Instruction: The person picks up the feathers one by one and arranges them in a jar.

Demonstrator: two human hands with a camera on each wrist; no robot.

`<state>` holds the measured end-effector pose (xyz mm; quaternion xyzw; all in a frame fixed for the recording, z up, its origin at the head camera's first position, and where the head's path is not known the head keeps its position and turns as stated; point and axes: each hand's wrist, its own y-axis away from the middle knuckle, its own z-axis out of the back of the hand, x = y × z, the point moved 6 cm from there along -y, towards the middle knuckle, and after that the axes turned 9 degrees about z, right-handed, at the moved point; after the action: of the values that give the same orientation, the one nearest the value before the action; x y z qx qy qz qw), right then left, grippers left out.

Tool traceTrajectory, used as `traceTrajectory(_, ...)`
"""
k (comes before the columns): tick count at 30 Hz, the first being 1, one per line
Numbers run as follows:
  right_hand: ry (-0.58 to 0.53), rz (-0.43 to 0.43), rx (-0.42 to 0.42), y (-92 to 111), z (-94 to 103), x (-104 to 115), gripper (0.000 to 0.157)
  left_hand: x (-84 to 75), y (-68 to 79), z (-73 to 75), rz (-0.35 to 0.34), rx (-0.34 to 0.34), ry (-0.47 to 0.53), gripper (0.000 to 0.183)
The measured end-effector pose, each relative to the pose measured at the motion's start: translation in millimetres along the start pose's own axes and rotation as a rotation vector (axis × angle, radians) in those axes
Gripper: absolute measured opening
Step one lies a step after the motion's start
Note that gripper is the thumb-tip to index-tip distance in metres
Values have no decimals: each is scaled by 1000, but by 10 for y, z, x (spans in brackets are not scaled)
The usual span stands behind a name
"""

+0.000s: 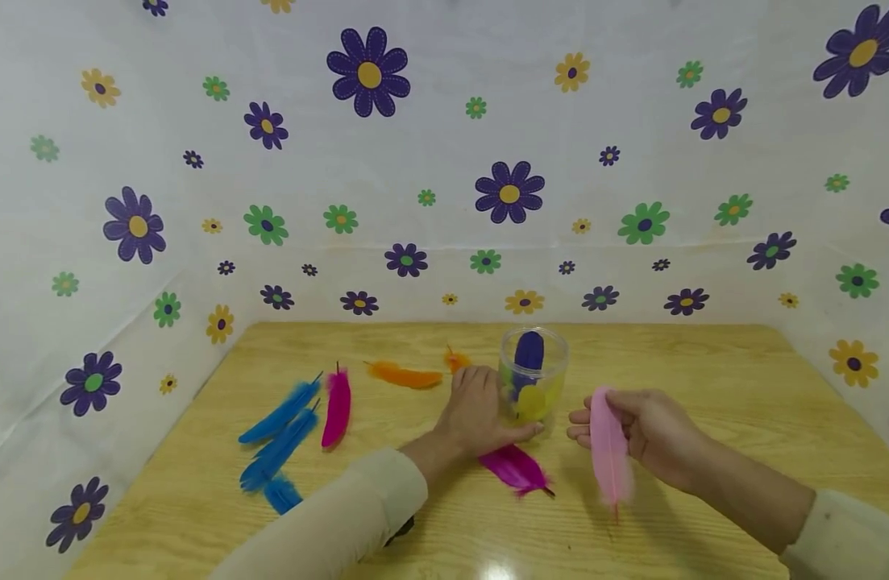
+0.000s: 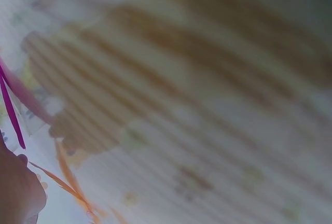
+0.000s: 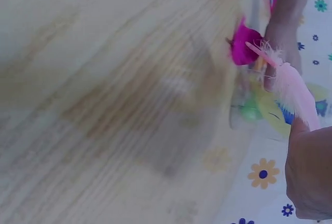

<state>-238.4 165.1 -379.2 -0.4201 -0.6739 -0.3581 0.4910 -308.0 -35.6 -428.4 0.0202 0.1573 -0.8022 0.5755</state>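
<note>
My left hand (image 1: 480, 412) grips the near left side of a clear plastic jar (image 1: 556, 354), its thumb across the front. Inside the jar stands a dark purple feather (image 1: 529, 352), with yellow feathers (image 1: 534, 400) lower down. A green patch shows through the wall in the right wrist view. Just right of the jar, my right hand (image 1: 665, 435) pinches a light pink feather (image 1: 608, 443) near its rounded top, the quill hanging down. A magenta feather (image 1: 515, 467) lies on the table below my left hand. An orange feather (image 1: 456, 360) is partly hidden behind that hand.
On the left of the wooden table (image 1: 669, 362) lie several blue feathers (image 1: 280, 447), one partly covered by my left sleeve. A deep pink feather (image 1: 336, 409) and another orange feather (image 1: 404, 374) lie near them. A flowered white cloth (image 1: 429, 145) surrounds the table.
</note>
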Motion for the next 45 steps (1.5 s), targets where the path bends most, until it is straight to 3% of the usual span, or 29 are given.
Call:
traceTrajectory(10,-38,75,-30,-44,-46,282,41,10,13,1,17,13,27,96)
traceTrajectory(24,-41,188,26,-205,-234,659,37,6,10,3,14,20,27,94)
traceTrajectory(34,-176,259,-51,-398,-370,985,53,10,7,2,10,27,37,96)
traceTrajectory(45,-258,358,-146,-591,-462,1222,48,2,12,5,4,15,69,93)
